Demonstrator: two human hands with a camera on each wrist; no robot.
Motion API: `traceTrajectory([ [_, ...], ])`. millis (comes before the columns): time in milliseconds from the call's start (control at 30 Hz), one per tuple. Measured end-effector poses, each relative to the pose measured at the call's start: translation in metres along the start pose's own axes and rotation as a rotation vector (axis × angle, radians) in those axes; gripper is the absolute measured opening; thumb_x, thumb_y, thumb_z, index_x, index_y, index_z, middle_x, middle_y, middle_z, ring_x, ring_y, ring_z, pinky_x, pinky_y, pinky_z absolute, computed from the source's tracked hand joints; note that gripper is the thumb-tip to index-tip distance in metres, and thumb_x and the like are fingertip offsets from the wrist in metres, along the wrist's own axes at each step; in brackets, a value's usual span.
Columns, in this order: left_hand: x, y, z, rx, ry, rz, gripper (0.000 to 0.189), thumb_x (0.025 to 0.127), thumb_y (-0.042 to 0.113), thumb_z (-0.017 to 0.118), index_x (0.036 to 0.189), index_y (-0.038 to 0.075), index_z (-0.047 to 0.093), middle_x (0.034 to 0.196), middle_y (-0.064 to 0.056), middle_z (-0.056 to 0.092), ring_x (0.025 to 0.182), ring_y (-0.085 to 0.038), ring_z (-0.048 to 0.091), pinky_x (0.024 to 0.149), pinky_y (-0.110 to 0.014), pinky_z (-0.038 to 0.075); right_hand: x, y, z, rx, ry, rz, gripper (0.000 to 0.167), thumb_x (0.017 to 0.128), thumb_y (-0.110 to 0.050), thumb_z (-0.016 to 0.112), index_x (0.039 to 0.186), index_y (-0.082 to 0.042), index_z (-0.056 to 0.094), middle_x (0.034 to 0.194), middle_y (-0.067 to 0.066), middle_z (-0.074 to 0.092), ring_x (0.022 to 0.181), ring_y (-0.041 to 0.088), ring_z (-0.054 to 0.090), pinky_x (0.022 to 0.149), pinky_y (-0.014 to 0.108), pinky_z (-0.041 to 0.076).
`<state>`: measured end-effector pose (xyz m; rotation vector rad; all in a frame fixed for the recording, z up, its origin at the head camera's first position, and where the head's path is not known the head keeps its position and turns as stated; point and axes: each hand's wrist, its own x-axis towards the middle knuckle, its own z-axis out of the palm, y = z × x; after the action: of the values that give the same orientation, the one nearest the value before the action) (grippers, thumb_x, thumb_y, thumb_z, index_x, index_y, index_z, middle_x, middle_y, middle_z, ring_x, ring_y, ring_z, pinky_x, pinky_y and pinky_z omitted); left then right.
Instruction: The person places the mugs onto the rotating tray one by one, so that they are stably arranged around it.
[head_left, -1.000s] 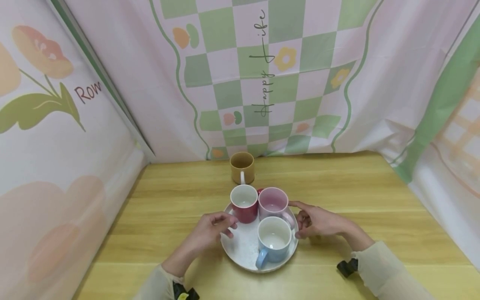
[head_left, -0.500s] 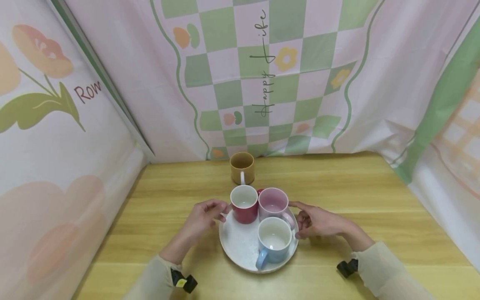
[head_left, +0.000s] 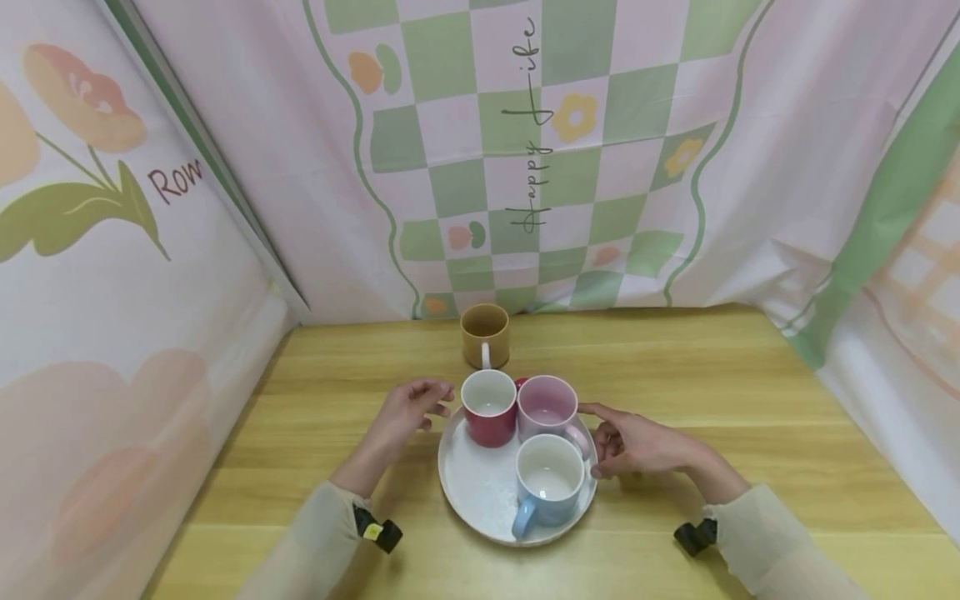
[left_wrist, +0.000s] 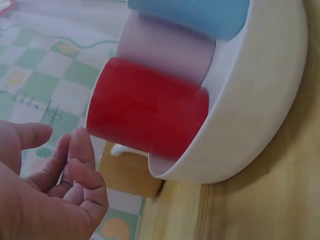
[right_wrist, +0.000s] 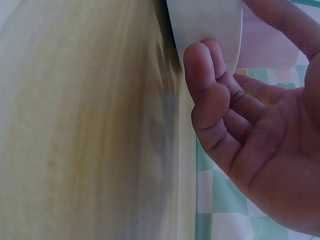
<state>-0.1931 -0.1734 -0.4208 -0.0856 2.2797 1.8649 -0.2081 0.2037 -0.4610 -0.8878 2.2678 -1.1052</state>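
Observation:
A round white plate (head_left: 480, 492) with a raised rim carries a red mug (head_left: 491, 423), a pink mug (head_left: 547, 404) and a light blue mug (head_left: 551, 487). My left hand (head_left: 408, 410) hovers left of the red mug, fingers loosely bent, holding nothing; the left wrist view shows a gap between its fingertips and the red mug (left_wrist: 145, 107). On the plate's right side is my right hand (head_left: 637, 442), one finger reaching toward the pink mug. In the right wrist view its bent fingers (right_wrist: 200, 70) lie against the plate's outer wall (right_wrist: 205, 25).
A brown mug (head_left: 485, 337) with a white handle stands on the wooden table (head_left: 337, 367) just behind the plate. Printed curtains (head_left: 570, 183) enclose the table at the back and both sides.
My left hand has drawn back from over the plate's left rim, moving left and a little farther away from me. My right hand, the mugs and the plate look nearly unmoved.

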Motion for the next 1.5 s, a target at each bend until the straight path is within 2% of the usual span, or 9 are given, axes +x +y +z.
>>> traceTrajectory([
  [167,0.012,0.0,-0.002,0.0,0.002,-0.028,0.042,0.1,0.035,0.059,0.127,0.003,0.064,0.123,-0.017,0.067,0.092,-0.014,0.066,0.072,-0.029,0.049,-0.001,0.0,0.0,-0.001,0.001,0.003,0.097,0.079,-0.02,0.082,0.154,-0.001,0.024,0.086,0.004,0.064,0.074,0.012,0.061,0.064,0.024,0.055],
  [367,0.022,-0.001,-0.002,0.007,-0.022,-0.042,0.046,0.098,0.044,0.061,0.126,0.008,0.065,0.129,-0.016,0.066,0.095,-0.014,0.067,0.077,-0.031,0.049,-0.001,0.0,0.0,0.002,0.002,0.002,0.097,0.08,-0.021,0.082,0.154,-0.001,0.024,0.086,0.004,0.064,0.074,0.012,0.061,0.064,0.023,0.055],
  [600,0.033,-0.001,-0.002,0.017,-0.053,-0.064,0.043,0.102,0.038,0.056,0.13,0.006,0.062,0.133,-0.018,0.064,0.1,-0.015,0.067,0.09,-0.043,0.05,-0.001,0.001,0.0,0.004,-0.002,0.0,0.098,0.079,-0.021,0.082,0.155,0.0,0.023,0.087,0.005,0.064,0.075,0.012,0.061,0.065,0.023,0.055],
  [867,0.046,0.003,-0.002,-0.002,-0.055,-0.079,0.044,0.101,0.036,0.056,0.133,0.006,0.061,0.135,-0.018,0.062,0.102,-0.017,0.066,0.087,-0.039,0.048,0.0,0.0,-0.002,0.005,-0.003,0.017,0.1,0.079,-0.022,0.082,0.156,-0.001,0.021,0.088,0.009,0.064,0.075,0.012,0.059,0.065,0.023,0.053],
  [1133,0.058,0.006,-0.001,-0.005,-0.069,-0.114,0.046,0.101,0.037,0.057,0.136,0.008,0.058,0.136,-0.014,0.062,0.114,-0.025,0.064,0.099,-0.047,0.047,0.0,0.0,-0.001,0.011,-0.005,0.024,0.1,0.079,-0.021,0.082,0.156,-0.001,0.021,0.087,0.007,0.063,0.075,0.012,0.059,0.064,0.022,0.053],
  [1500,0.077,0.005,0.007,0.015,-0.082,-0.144,0.043,0.102,0.033,0.056,0.134,0.006,0.059,0.135,-0.014,0.063,0.105,-0.017,0.067,0.092,-0.038,0.047,0.0,0.0,-0.001,0.015,-0.003,0.021,0.1,0.079,-0.022,0.082,0.156,-0.001,0.021,0.088,0.008,0.063,0.075,0.012,0.059,0.065,0.022,0.053],
])
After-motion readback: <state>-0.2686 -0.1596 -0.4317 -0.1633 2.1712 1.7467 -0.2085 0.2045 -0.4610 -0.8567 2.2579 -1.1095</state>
